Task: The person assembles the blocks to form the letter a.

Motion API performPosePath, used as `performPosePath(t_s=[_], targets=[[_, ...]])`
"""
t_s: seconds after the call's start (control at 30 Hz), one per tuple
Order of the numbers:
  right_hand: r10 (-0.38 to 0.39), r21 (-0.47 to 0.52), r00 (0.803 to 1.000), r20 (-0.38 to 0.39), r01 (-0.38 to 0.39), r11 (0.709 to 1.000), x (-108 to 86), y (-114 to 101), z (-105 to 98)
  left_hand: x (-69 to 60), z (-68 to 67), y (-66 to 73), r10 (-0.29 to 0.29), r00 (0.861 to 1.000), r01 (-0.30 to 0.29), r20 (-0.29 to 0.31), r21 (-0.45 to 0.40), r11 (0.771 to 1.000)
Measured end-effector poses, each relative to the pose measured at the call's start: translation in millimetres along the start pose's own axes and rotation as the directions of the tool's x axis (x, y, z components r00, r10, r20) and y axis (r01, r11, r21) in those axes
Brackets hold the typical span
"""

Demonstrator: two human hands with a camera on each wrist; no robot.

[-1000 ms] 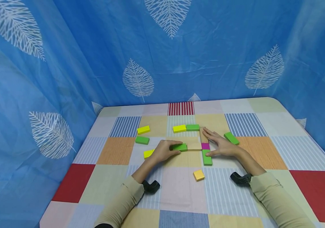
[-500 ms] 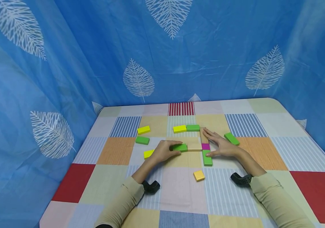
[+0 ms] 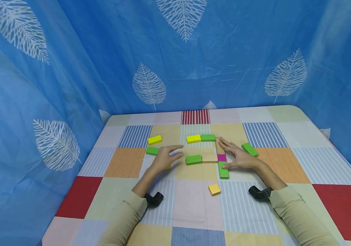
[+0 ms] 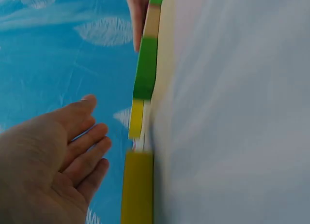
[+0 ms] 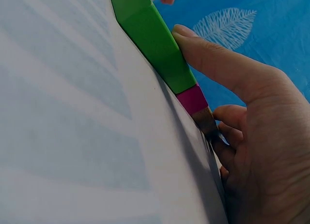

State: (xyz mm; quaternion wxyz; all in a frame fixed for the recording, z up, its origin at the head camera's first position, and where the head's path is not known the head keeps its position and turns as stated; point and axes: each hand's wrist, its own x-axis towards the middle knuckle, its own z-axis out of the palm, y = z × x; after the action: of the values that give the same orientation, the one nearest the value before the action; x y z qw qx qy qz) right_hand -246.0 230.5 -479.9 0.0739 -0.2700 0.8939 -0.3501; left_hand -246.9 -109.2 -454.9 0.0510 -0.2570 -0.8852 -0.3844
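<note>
My left hand (image 3: 164, 159) is lifted over the left of the layout, fingers loosely extended and holding nothing. A yellow block (image 4: 138, 187) lies beside it in the left wrist view; in the head view that block is mostly hidden under the hand. To its right a green block (image 3: 193, 160) meets a plain wooden block (image 3: 209, 159), which reaches a purple block (image 3: 221, 158). My right hand (image 3: 240, 155) rests its fingers on another wooden block (image 3: 219, 145) and its thumb on a green block (image 5: 155, 45) nearer me. A yellow block (image 3: 193, 138) and a green block (image 3: 207, 137) adjoin at the top.
Loose pieces lie around: a yellow block (image 3: 154, 139) and a green block (image 3: 152, 150) at left, an orange-yellow block (image 3: 214, 189) in front, a green block (image 3: 250, 149) at right. A patchwork cloth (image 3: 197, 205) covers the table. Blue leaf-print curtains (image 3: 212, 68) stand behind.
My left hand has let go of the green block at the row's left end and moved left, covering most of a yellow block. The right hand stays in place.
</note>
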Motion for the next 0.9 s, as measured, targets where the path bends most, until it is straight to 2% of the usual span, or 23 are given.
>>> performPosePath(t_s=[0.2,0.4,0.67,0.9], targets=[[0.002,0.000,1.000,0.003,-0.002,1.000,0.5,1.2,0.7,-5.0,-21.3,-20.0,-0.106,0.992,0.106,-0.063,0.008,0.994],[-0.004,0.000,1.000,0.000,0.004,1.000,1.5,2.0,0.3,-14.6,-39.6,-42.8,-0.146,0.983,0.152,-0.114,0.053,0.987],[-0.001,0.002,1.000,-0.002,0.001,1.000,1.4,1.2,-0.5,-26.4,-60.8,-71.3,-0.181,0.982,0.179,-0.053,-0.038,0.983],[-0.011,0.003,1.000,-0.001,0.011,1.000,2.6,1.8,-0.8,-27.9,-64.4,-83.1,-0.158,0.987,0.158,-0.032,-0.004,0.987]])
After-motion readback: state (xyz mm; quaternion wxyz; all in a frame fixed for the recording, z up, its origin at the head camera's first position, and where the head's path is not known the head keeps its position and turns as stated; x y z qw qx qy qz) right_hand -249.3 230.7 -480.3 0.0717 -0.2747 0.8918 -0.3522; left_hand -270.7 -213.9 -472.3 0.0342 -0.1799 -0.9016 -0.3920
